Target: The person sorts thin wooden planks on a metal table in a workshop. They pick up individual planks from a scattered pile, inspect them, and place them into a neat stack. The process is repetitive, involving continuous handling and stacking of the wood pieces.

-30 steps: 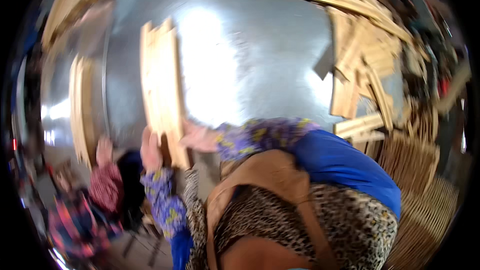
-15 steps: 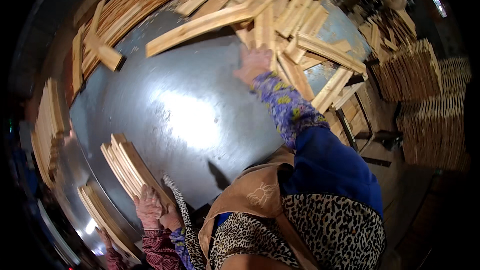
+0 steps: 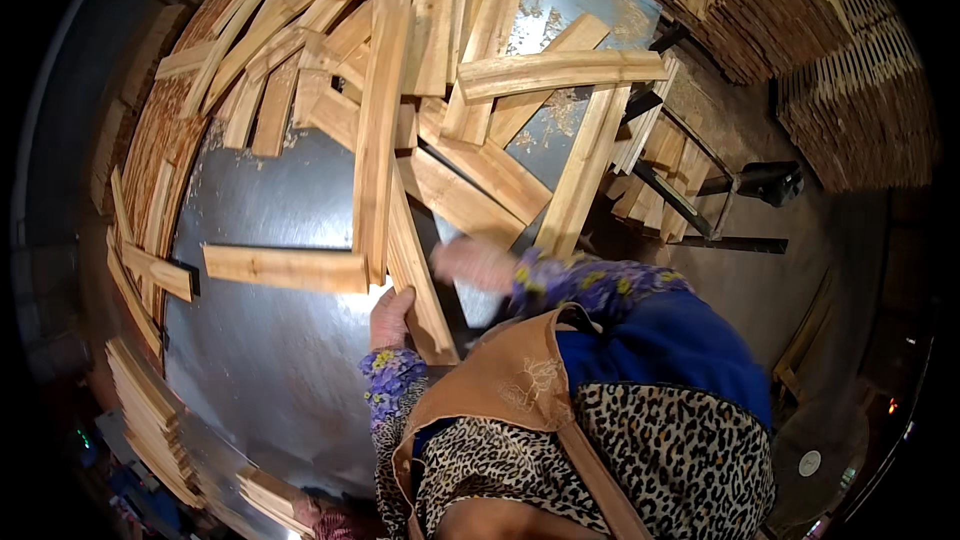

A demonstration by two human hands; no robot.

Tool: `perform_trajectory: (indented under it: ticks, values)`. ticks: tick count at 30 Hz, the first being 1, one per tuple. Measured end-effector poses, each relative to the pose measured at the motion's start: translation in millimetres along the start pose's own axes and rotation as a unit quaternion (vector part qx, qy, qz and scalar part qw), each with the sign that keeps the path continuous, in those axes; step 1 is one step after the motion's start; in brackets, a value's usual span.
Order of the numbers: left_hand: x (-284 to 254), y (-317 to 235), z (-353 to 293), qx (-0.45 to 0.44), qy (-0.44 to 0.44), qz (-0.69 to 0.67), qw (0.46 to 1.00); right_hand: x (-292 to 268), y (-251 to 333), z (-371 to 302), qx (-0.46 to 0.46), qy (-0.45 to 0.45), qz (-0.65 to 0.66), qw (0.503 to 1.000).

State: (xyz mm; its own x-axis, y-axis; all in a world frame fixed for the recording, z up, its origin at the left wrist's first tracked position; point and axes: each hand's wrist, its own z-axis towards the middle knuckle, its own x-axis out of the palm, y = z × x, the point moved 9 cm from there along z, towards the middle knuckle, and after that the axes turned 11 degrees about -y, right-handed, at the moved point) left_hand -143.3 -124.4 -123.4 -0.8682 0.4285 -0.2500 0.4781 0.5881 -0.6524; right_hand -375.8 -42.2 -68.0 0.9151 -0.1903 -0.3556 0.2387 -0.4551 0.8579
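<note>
A narrow pale wooden board [image 3: 418, 280] lies slanted on the metal tabletop, its near end close to my apron. My left hand [image 3: 391, 320] is closed on this board's left edge, the thumb resting on top. Just right of the board is my right hand [image 3: 476, 265], smeared by motion, so its fingers cannot be read. A long board [image 3: 378, 140] and a shorter crosswise board [image 3: 285, 268] meet just beyond my left hand. Wider boards [image 3: 465, 205] lie beyond my right hand.
A loose heap of boards [image 3: 430, 30] covers the far part of the metal table [image 3: 250, 370]. At lower left, another person's hand [image 3: 308, 517] is beside a small board stack [image 3: 268, 497]. A metal frame [image 3: 690, 205] and tall wood stacks [image 3: 850, 110] stand at right.
The view has swung toward the right. My right hand has drawn back from the heap toward my body, and boards now lie nearer. My left hand has left the small stack and holds a board.
</note>
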Motion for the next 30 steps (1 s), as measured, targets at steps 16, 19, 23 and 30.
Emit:
perform_trajectory:
  ticks: [16,19,23,30]
  values:
    - [-178,10,-168,0.476,-0.122,0.278,0.826,-432,-48,74,-0.033,-0.527,0.037,0.849]
    - [-213,38,-218,0.453,-0.136,0.331,0.816,-437,14,84,-0.063,-0.472,0.131,0.870]
    - [-179,-39,-222,0.267,-0.135,0.487,0.820,-321,118,117,-0.069,-0.334,0.004,0.940]
    - [-127,49,-64,-0.012,-0.222,-0.322,0.920,133,192,103,-0.056,0.022,0.020,0.998]
